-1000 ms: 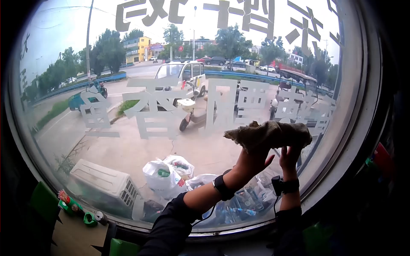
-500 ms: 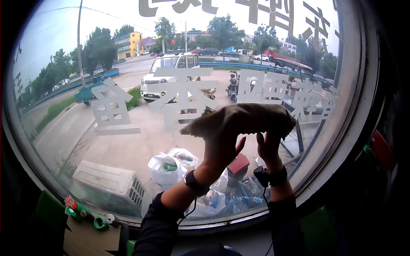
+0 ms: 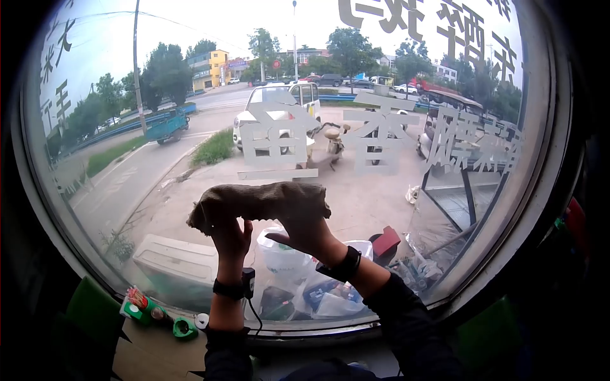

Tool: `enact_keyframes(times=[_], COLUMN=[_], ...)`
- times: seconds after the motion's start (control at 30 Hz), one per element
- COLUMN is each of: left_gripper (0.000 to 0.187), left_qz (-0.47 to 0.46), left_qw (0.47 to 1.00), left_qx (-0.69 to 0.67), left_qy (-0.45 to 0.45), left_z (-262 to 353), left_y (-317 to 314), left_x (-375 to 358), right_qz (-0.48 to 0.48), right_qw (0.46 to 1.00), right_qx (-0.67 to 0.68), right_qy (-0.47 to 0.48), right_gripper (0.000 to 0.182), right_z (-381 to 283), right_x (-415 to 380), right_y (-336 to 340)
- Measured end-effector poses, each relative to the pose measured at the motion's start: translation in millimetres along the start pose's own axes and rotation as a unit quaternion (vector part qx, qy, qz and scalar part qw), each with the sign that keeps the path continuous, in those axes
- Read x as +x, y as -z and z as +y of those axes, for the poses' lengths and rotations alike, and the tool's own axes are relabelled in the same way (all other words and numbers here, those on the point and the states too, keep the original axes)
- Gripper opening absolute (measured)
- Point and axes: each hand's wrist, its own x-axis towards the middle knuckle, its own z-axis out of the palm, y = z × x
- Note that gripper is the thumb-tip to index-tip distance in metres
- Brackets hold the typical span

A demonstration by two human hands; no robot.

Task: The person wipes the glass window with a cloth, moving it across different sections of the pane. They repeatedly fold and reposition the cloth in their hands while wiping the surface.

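Note:
A folded brown cloth [image 3: 264, 199], ribbed and ragged along its lower edge, lies against the large window [image 3: 375, 203] at mid-height. My left hand [image 3: 230, 240] grips its left part from below, thumb up and fingers hidden behind the fabric. Close to it, my right hand [image 3: 310, 236] grips the right part, its thumb pointing left and its fingers covered by the cloth. White lettering [image 3: 276, 136] is stuck on the glass just above the cloth. Dark bands circle both wrists.
Below left, a table [image 3: 149, 352] carries a green container of sticks [image 3: 143, 305], a green ring-shaped item [image 3: 184, 328] and a can [image 3: 202, 320]. Green chairs [image 3: 95, 311] stand nearby. Outside are filled plastic bags [image 3: 286, 257], a white box-shaped unit [image 3: 175, 263] and parked vehicles.
Both hands have slid left across the window with the cloth, and slightly downward. The view has shifted, so the lettering and outdoor scene sit differently in the picture.

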Motion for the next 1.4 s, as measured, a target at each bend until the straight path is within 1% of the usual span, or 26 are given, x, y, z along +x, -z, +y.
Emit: enact_keyframes(times=[0.03,0.07,0.13,0.2,0.27,0.33,0.37,0.4,0.43,0.47,0.53,0.6,0.7,0.73,0.77,0.8,0.9,0.93,1.0,1.07,1.13,1.2,1.27,1.33,1.37,1.4], left_gripper=[0.047,0.048,0.05,0.053,0.052,0.053,0.053,0.052,0.05,0.049,0.048,0.048,0.049,0.049,0.053,0.053,0.064,0.065,0.066,0.066,0.063,0.055,0.058,0.058,0.059,0.06], left_qz=[-0.003,-0.036,-0.023,-0.039,-0.042,-0.001,-0.019,-0.003,0.014,0.032,0.032,0.01,0.01,0.009,0.054,0.052,0.075,0.073,0.088,0.076,0.087,0.089,0.074,0.054,0.051,0.049], left_qw=[1.0,0.999,0.999,0.999,0.998,0.999,0.999,0.998,0.998,0.997,0.999,0.999,0.999,0.999,0.996,0.995,0.99,0.99,0.985,0.982,0.972,0.955,0.949,0.942,0.932,0.923], left_qx=[0.017,0.026,0.028,-0.008,0.001,-0.008,-0.02,-0.05,-0.054,-0.061,0.014,-0.034,-0.043,-0.051,-0.062,-0.069,-0.087,-0.068,-0.043,-0.088,-0.108,-0.188,-0.206,-0.245,-0.264,-0.281], left_qy=[0.0,0.029,0.03,0.033,0.041,0.039,0.04,0.047,0.042,0.038,0.028,0.03,0.011,-0.007,-0.04,-0.05,-0.086,-0.1,-0.139,-0.151,-0.187,-0.209,-0.226,-0.225,-0.242,-0.259], left_z=[-9.3,-18.0,-31.8,-39.0,-37.8,-32.1,-29.2,-30.7,-32.3,-33.6,-35.0,-36.8,-18.9,-7.7,12.0,23.2,71.2,87.5,138.0,184.3,244.1,299.1,349.5,394.3,415.8,436.0], left_y=[1.2,0.6,-4.2,-2.4,-0.9,-0.1,3.8,1.5,0.4,0.1,0.3,-0.5,3.7,7.9,8.0,4.1,-5.6,-8.1,-7.9,-17.2,-18.2,-32.2,-45.2,-62.9,-68.2,-71.6], left_x=[-7.6,-16.8,-29.3,-34.1,-32.5,-27.2,-24.1,-23.4,-20.1,-16.4,-8.6,1.6,25.5,38.0,49.5,58.2,72.1,77.8,94.9,110.7,127.6,138.6,139.4,137.7,136.5,136.6], right_qz=[-0.055,-0.109,-0.13,-0.113,-0.107,-0.095,-0.085,-0.073,-0.031,-0.029,-0.024,-0.022,0.028,0.005,-0.017,-0.012,0.05,0.073,0.084,0.086,0.092,0.066,0.064,0.069,0.101,0.14], right_qw=[0.998,0.992,0.99,0.992,0.992,0.994,0.994,0.993,0.992,0.99,0.991,0.993,0.993,0.993,0.991,0.992,0.996,0.997,0.996,0.995,0.991,0.987,0.981,0.978,0.971,0.965], right_qx=[0.027,0.053,0.04,0.049,0.063,0.043,0.066,0.086,0.119,0.134,0.124,0.111,0.102,0.118,0.132,0.125,0.077,0.013,0.015,-0.017,-0.044,-0.067,-0.13,-0.081,-0.143,-0.143], right_qy=[-0.009,-0.019,-0.018,0.003,0.023,0.018,0.023,0.028,0.03,0.039,0.032,0.04,0.042,0.024,0.004,-0.004,0.005,0.009,-0.028,-0.042,-0.09,-0.13,-0.131,-0.177,-0.162,-0.172], right_gripper=[0.061,0.066,0.066,0.067,0.068,0.067,0.066,0.065,0.064,0.064,0.064,0.065,0.066,0.066,0.066,0.066,0.064,0.063,0.063,0.064,0.065,0.065,0.063,0.057,0.057,0.052], right_z=[-8.7,-16.6,-31.6,-32.8,-29.6,-27.1,-24.3,-19.9,-14.9,-9.9,-4.4,3.0,18.5,25.1,32.7,40.3,77.9,88.8,117.4,151.1,183.8,215.1,250.4,276.1,289.7,291.5], right_x=[-2.4,-4.4,-6.9,-9.9,-9.0,-1.4,1.4,4.7,9.1,11.4,15.8,17.9,18.6,19.5,20.1,19.5,5.4,-0.8,-17.0,-40.9,-66.4,-89.9,-124.4,-151.2,-166.6,-171.9], right_y=[-7.8,-13.1,-19.4,-33.1,-33.6,-18.4,-14.5,-10.1,-4.9,-5.2,2.1,7.1,25.8,33.6,42.1,53.4,94.1,111.4,136.7,161.4,191.0,224.3,243.8,268.4,280.9,297.3])
